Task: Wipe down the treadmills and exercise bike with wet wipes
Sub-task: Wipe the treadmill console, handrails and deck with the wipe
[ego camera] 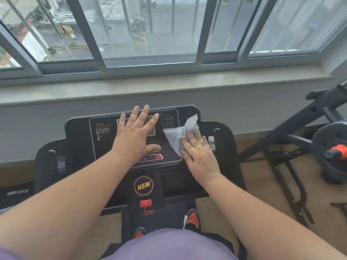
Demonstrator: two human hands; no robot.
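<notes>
Wet wipe: crumpled white sheet pinned flat on the treadmill console under the fingers of the right hand, most of it bunched just beyond the fingertips. Left hand flat, fingers spread, resting on the display, holding nothing. Judged limp, light, damp; likely to bunch. Best pressed through its middle.

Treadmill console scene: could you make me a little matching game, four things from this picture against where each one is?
Things:
1. left hand
2. wet wipe
3. red safety clip
4. weight plate

Places:
A. on the floor to the right of the treadmill
B. under the right hand, on the console's right side
C. flat over the display
D. below the round HSM badge

Pairs: 1-C, 2-B, 3-D, 4-A
</notes>
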